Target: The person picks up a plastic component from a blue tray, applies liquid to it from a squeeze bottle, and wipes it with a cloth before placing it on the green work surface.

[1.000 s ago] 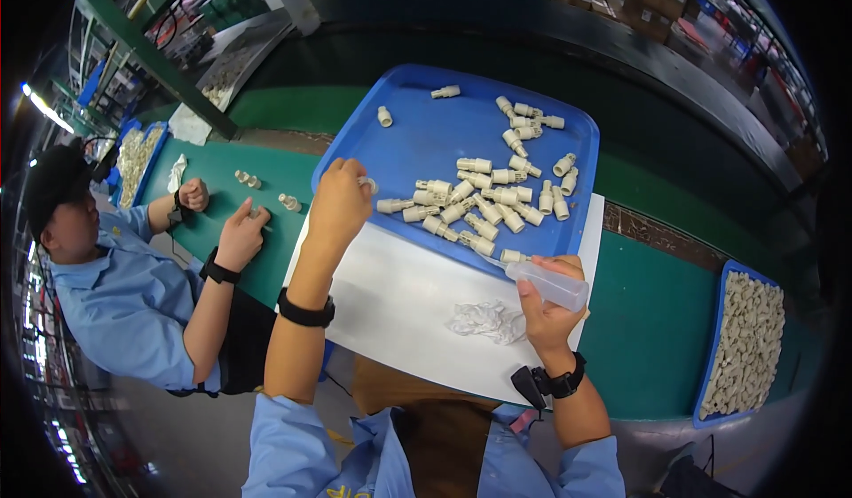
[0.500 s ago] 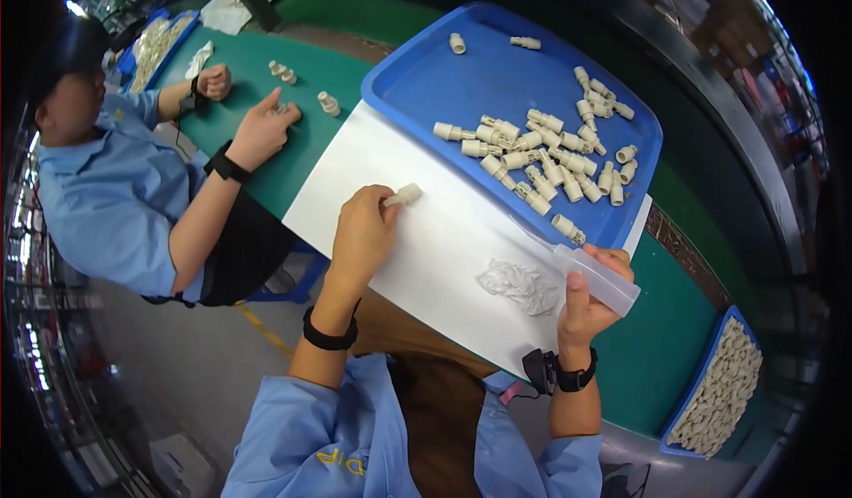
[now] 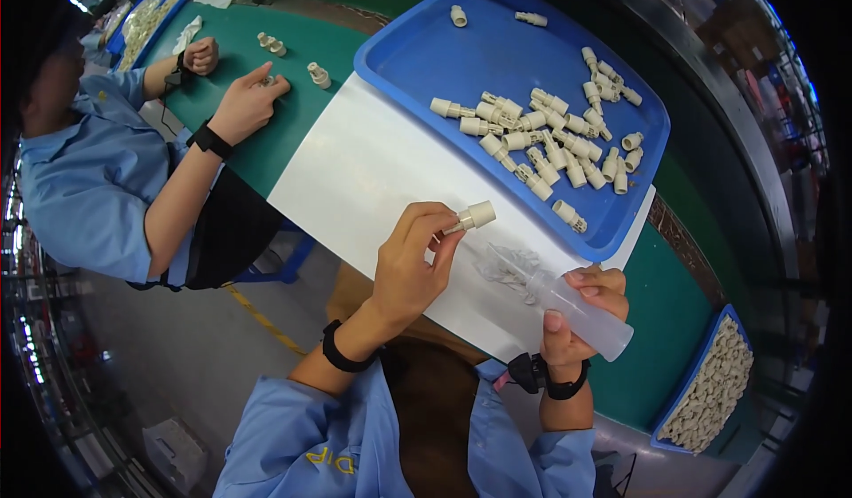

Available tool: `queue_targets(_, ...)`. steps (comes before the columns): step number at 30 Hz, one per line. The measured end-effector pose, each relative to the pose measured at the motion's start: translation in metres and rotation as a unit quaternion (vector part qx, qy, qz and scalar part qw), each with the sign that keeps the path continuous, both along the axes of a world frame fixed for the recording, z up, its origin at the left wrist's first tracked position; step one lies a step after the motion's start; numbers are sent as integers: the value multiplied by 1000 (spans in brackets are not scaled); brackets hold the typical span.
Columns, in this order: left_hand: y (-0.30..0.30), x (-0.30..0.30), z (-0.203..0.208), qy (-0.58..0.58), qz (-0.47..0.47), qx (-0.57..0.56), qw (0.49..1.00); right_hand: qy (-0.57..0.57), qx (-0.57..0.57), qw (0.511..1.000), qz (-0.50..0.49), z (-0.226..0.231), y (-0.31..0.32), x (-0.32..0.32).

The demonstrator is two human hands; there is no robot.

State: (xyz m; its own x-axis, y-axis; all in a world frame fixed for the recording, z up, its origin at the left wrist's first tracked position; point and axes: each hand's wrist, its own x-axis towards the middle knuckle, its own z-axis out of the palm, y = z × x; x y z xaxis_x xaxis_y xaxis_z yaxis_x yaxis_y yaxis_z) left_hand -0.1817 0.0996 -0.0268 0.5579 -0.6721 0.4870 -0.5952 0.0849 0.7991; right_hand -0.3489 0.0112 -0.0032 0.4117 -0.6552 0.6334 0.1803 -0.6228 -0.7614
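Between the thumb and fingertips of my left hand (image 3: 413,263) is a cream plastic fitting (image 3: 477,215), its wide round end pointing right. My right hand (image 3: 581,320) is wrapped round a translucent squeeze bottle (image 3: 606,334), tilted with its thin nozzle toward the upper left. The nozzle is near the fitting but apart from it. Under the nozzle a crumpled white tissue (image 3: 501,270) lies on a white sheet (image 3: 337,174). Beyond it, a blue tray (image 3: 426,32) holds many similar fittings, mostly heaped toward its near and right side.
At the left, a co-worker's hand (image 3: 248,107) pinches a small part over the green table (image 3: 235,41). A few cream fittings (image 3: 319,75) stand near it. A blue tray of small cream parts (image 3: 706,387) sits at the right; similar trays (image 3: 146,27) are at the far left.
My left hand has brought the fitting to the right, toward the bottle. My right hand has turned the bottle, so its nozzle now points past the tissue toward the fitting.
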Motion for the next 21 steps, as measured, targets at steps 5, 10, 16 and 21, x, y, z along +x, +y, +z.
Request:
queue_targets(5, -1, 3, -2, -1, 13, -5, 1000, 19, -56, 998, -13, 2, -7, -2)
queue_targets(10, 0, 10, -3, -12, 24, -20, 999, 183, -44, 982, 18, 9, -23, -7)
queue_targets(16, 3, 6, -5, 2, 14, -10, 1000, 222, -60, 972, 43, 9, -25, -4)
queue_targets(21, 3, -3, -4, -4, 9, -5, 1000, -55, 25, 998, 13, 7, -14, -9)
